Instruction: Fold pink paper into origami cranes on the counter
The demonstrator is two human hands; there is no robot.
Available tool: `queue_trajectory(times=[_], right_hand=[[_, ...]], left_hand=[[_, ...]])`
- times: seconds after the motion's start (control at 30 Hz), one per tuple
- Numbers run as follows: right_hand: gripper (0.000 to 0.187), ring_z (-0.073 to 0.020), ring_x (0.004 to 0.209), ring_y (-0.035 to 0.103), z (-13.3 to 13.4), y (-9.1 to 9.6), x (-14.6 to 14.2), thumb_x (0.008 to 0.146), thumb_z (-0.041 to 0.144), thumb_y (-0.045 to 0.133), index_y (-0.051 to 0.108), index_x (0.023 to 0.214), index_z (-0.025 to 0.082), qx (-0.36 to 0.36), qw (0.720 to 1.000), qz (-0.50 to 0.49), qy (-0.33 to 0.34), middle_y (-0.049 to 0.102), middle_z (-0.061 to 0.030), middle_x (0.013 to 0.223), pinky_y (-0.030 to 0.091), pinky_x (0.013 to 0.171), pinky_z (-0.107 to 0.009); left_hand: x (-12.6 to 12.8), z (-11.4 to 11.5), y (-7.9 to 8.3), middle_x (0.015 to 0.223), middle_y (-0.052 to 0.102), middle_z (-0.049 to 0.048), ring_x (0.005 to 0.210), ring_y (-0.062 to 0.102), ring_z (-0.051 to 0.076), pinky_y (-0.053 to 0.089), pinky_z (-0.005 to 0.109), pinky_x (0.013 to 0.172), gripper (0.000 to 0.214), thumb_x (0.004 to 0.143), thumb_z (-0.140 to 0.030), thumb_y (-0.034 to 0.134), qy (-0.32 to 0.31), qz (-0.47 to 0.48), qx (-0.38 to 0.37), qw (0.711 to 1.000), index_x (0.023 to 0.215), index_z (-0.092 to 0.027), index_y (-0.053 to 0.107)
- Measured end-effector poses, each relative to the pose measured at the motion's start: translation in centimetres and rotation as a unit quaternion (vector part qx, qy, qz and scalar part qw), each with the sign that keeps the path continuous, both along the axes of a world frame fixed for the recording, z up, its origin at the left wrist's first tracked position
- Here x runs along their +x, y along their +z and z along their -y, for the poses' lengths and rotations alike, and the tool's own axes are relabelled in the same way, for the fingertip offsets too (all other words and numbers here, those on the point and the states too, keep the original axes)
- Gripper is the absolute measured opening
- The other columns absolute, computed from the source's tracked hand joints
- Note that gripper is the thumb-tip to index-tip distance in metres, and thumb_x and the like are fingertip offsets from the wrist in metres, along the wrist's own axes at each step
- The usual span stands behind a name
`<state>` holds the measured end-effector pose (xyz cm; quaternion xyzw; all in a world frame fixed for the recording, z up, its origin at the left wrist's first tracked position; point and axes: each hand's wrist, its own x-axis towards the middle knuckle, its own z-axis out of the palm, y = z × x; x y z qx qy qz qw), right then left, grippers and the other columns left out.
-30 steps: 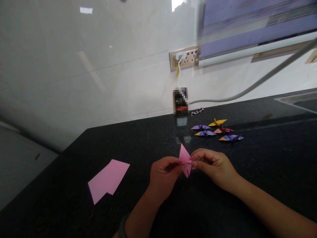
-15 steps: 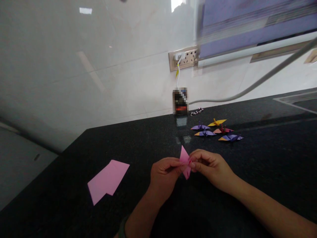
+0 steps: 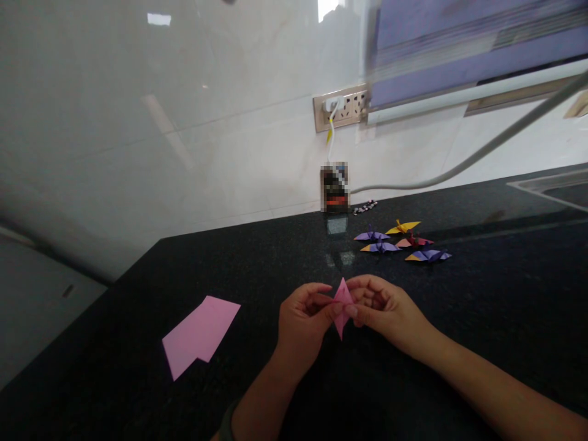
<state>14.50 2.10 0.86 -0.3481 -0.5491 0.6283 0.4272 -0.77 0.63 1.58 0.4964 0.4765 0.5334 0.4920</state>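
Observation:
A small folded pink paper piece (image 3: 342, 300) is pinched between both hands just above the black countertop (image 3: 482, 294). My left hand (image 3: 303, 321) grips its left side with thumb and fingers closed. From the right, my right hand (image 3: 383, 309) pinches the same piece with fingers curled. The paper stands upright as a narrow diamond with points up and down.
Flat pink sheets (image 3: 199, 334) lie on the counter to the left. Several finished paper cranes (image 3: 397, 242) sit behind the hands. A small dark device (image 3: 335, 187) leans against the tiled wall under a socket strip (image 3: 340, 110) with a cable. A sink edge (image 3: 551, 184) shows at far right.
The pink piece has been turned and narrowed between the fingers, now standing as a slimmer diamond. Both hands shifted slightly closer together.

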Motion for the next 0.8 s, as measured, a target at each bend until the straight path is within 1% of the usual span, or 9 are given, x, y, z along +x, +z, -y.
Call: queue_trajectory(times=[0.13, 0.27, 0.33, 0.43, 0.5, 0.6, 0.67, 0.8], right_hand=[[0.015, -0.0063, 0.047, 0.046, 0.03, -0.01, -0.05, 0.069, 0.028, 0.061, 0.056, 0.073, 0.015, 0.012, 0.997, 0.074, 0.014, 0.053, 0.0025, 0.058, 0.037, 0.044, -0.019], [0.015, -0.0072, 0.048, 0.047, 0.16, 0.18, -0.09, 0.073, 0.03, 0.056, 0.056, 0.071, 0.015, 0.018, 0.994, 0.104, 0.007, 0.052, 0.003, 0.054, 0.039, 0.047, -0.019], [0.016, -0.0074, 0.049, 0.048, 0.22, 0.2, -0.19, 0.072, 0.031, 0.057, 0.055, 0.073, 0.016, 0.014, 0.996, 0.085, 0.01, 0.053, 0.0025, 0.057, 0.039, 0.048, -0.02], [0.022, -0.0086, 0.057, 0.052, 0.25, 0.09, -0.32, 0.069, 0.031, 0.061, 0.05, 0.083, 0.018, 0.007, 1.0, 0.007, -0.006, 0.056, 0.0009, 0.069, 0.042, 0.052, -0.021], [0.024, -0.0087, 0.059, 0.052, 0.24, -0.05, -0.32, 0.068, 0.028, 0.062, 0.048, 0.086, 0.019, 0.013, 1.0, -0.014, -0.02, 0.056, 0.0014, 0.071, 0.043, 0.053, -0.021], [0.014, -0.0078, 0.055, 0.049, 0.16, -0.15, -0.19, 0.069, 0.026, 0.061, 0.052, 0.077, 0.017, 0.029, 0.998, 0.045, -0.022, 0.054, 0.0026, 0.063, 0.04, 0.051, -0.02], [0.013, -0.0078, 0.053, 0.049, 0.07, -0.06, -0.1, 0.07, 0.027, 0.059, 0.054, 0.074, 0.016, 0.029, 0.997, 0.074, -0.026, 0.053, 0.0028, 0.059, 0.04, 0.051, -0.021], [0.017, -0.0086, 0.051, 0.05, -0.1, 0.38, 0.0, 0.069, 0.031, 0.059, 0.055, 0.074, 0.016, 0.01, 0.996, 0.06, -0.058, 0.054, 0.0029, 0.056, 0.041, 0.051, -0.022]], left_hand=[[0.14, 0.12, -0.17, 0.065, 0.064, -0.0003, 0.059, 0.059, 0.011, 0.045, 0.019, 0.055, 0.02, 0.06, -0.018, 0.068, 0.015, -0.032, 0.005, 0.999, 0.078, -0.016, 0.058], [0.2, 0.16, -0.25, 0.063, 0.063, -0.0015, 0.058, 0.058, 0.01, 0.045, 0.018, 0.055, 0.018, 0.06, -0.017, 0.068, 0.028, -0.044, 0.013, 0.999, 0.075, -0.016, 0.058], [0.2, 0.09, -0.29, 0.063, 0.062, -0.0016, 0.058, 0.058, 0.01, 0.044, 0.018, 0.054, 0.017, 0.06, -0.017, 0.068, 0.03, -0.041, 0.012, 0.999, 0.073, -0.016, 0.058], [0.08, -0.11, -0.36, 0.064, 0.062, -0.0014, 0.058, 0.056, 0.009, 0.043, 0.018, 0.054, 0.015, 0.061, -0.018, 0.067, 0.024, -0.017, -0.001, 1.0, 0.072, -0.015, 0.058], [-0.03, -0.24, -0.39, 0.064, 0.06, -0.0014, 0.058, 0.055, 0.008, 0.042, 0.018, 0.054, 0.014, 0.062, -0.019, 0.066, 0.014, 0.008, -0.014, 1.0, 0.072, -0.015, 0.057], [-0.12, -0.33, -0.29, 0.065, 0.059, -0.0013, 0.057, 0.053, 0.008, 0.041, 0.018, 0.053, 0.013, 0.065, -0.021, 0.064, -0.011, 0.038, -0.036, 0.999, 0.074, -0.015, 0.057], [-0.1, -0.31, -0.16, 0.066, 0.059, -0.0008, 0.058, 0.053, 0.009, 0.042, 0.019, 0.053, 0.012, 0.067, -0.022, 0.062, -0.029, 0.052, -0.051, 0.997, 0.074, -0.015, 0.057], [-0.02, -0.22, 0.01, 0.07, 0.061, 0.0014, 0.064, 0.057, 0.011, 0.045, 0.025, 0.062, 0.014, 0.068, -0.022, 0.06, -0.083, 0.09, -0.065, 0.99, 0.079, -0.014, 0.057]])
